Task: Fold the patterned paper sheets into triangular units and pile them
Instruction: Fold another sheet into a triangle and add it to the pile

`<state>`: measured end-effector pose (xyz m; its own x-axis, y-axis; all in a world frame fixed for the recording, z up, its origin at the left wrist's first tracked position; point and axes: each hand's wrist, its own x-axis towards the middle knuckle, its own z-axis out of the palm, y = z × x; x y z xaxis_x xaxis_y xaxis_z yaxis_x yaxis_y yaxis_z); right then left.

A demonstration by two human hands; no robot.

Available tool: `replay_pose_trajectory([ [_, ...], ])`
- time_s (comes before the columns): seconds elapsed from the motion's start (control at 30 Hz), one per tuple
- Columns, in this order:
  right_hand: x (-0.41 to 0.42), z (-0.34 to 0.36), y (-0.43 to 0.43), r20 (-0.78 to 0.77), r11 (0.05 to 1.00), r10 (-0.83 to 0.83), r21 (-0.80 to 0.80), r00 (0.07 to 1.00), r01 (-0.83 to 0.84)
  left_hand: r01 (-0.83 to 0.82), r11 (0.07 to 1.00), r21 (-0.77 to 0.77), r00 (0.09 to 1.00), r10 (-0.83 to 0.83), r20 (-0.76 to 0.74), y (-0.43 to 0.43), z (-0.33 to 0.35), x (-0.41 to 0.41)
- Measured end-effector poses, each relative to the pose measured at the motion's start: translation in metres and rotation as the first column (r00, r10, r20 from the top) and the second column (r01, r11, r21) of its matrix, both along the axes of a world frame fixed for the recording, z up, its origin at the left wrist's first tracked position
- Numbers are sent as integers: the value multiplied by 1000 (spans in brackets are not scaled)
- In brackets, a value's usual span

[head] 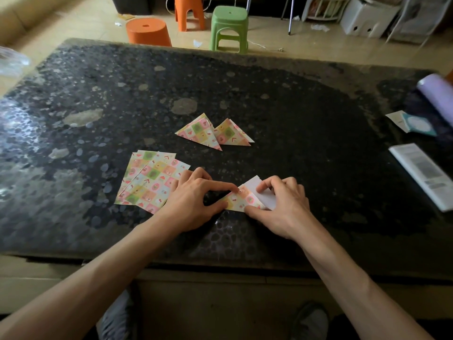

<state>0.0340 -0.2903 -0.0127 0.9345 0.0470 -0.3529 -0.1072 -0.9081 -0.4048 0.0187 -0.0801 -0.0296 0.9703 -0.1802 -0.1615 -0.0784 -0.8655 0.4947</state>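
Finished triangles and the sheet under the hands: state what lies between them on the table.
Nothing: in the head view, only bare dark tabletop separates the finished triangles from the half-folded sheet.

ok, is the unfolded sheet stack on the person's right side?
No, the flat sheets lie beside the left hand, while the right hand holds the half-folded sheet.
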Motion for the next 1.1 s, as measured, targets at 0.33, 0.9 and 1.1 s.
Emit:
replay_pose_trajectory([
  [0.33,0,10,-7,-42,999,3,-47,999,-5,1,1000,9,1000,-1,-8,-1,2,1],
  [0.9,8,17,-25,-128,996,0,83,992,11,9,1000,-9,1000,-9,-13,2,0,1],
  [1.1,11,16,-28,-121,995,2,100,993,11,4,1000,-17,1000,-5,-24,2,0,1],
])
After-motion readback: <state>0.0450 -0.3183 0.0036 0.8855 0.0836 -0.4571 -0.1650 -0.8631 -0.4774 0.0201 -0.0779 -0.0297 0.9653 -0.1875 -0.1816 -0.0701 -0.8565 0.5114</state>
